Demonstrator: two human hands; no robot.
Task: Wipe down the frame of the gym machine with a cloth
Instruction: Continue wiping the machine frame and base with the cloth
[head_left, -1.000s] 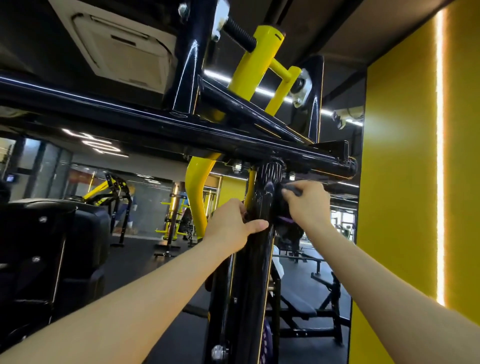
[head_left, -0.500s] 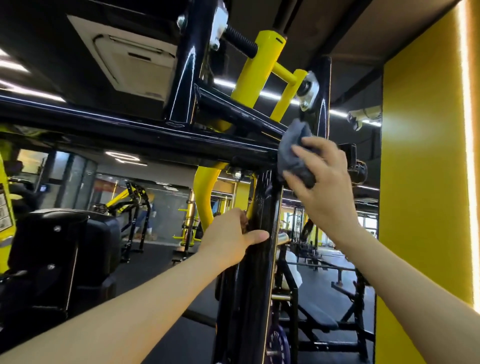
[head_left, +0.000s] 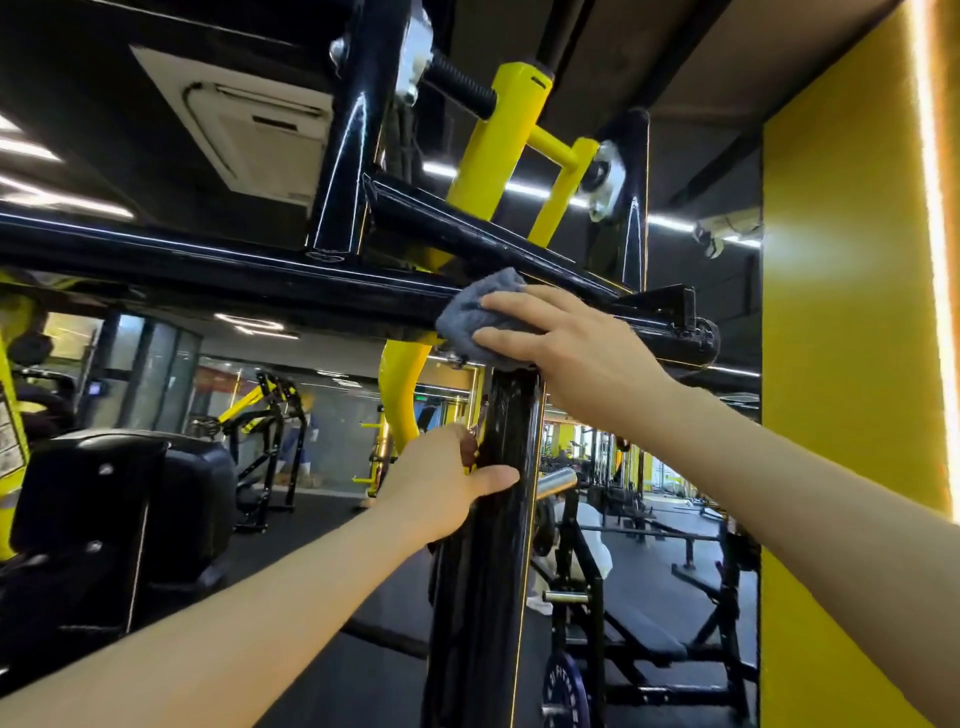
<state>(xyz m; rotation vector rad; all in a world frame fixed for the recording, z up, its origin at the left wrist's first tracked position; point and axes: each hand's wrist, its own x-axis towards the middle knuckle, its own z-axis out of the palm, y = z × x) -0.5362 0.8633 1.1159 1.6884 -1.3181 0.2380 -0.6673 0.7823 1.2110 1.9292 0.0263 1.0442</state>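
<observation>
I am standing under the glossy black steel frame of the gym machine (head_left: 218, 270), its long horizontal tube crossing my view and meeting a glossy black upright post (head_left: 488, 545) that is running down the middle. The tall yellow wall panel with a glowing light strip (head_left: 852, 364) is filling the right side. Yellow painted lever arms (head_left: 493, 140) are rising above the crossbar, and a curved yellow tube is hanging just behind the joint. A black padded seat back (head_left: 93, 519) is sitting at the lower left, and a white ceiling air-conditioning cassette (head_left: 265, 130) is showing overhead on the left. Farther back on the dark gym floor, other yellow-and-black machines (head_left: 265, 415) are standing, and a purple weight plate (head_left: 566, 691) is showing low beside the post.

My right hand (head_left: 576, 353) is pressing the folded grey terry cloth (head_left: 478, 312) against the crossbar, right at the joint above the post, with the fingers lying fairly straight and spread over the cloth. The cloth is touching the tube and bunching out past my fingertips to the left.

My left hand (head_left: 436, 483) is gripping the post lower down, the thumb lying across its front face and the fingers curling round its far side.
</observation>
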